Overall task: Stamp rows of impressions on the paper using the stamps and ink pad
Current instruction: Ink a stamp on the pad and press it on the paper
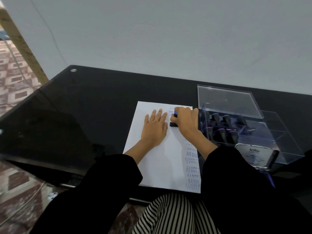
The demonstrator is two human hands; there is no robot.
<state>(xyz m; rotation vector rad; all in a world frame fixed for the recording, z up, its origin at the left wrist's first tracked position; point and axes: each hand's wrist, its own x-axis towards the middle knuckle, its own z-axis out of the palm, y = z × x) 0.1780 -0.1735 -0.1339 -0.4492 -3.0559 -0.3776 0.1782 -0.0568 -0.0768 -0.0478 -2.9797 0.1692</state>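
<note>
Two hands are on the paper [157, 166], a smooth white sheet lying flat on the glossy black glass bench [84, 107], its long axis running away from the person toward the wall.

The left hand [156, 127] lies palm down on the sheet's far half, fingers straight and slightly spread, grasping nothing. Just right of it, the right hand [185, 122] is curled round a stamp [173, 124]. The stamp's black block base meets the paper near the far right corner and a blue end shows above the fingers. It stands roughly upright, but most of its handle is hidden, so its exact tilt cannot be told.

Blue impressions [192, 166] run in a column down the paper's right edge, reading AIR MAIL and SAMPLE, some overlapping. A few more are faint beside the stamp.

Right of the paper stands a clear, straight-walled plastic box [287, 141] split into compartments, its flat lid [228, 102] raised at the far side. Inside it, dark round-handled stamps [219, 132] stand with blue or purple bands.

At the box's near side, right of the sheet, the ink pad [256, 156] is a rounded-corner case with a pale label and shiny rim.

Loose black sleeves [236, 174] cover both forearms.
</note>
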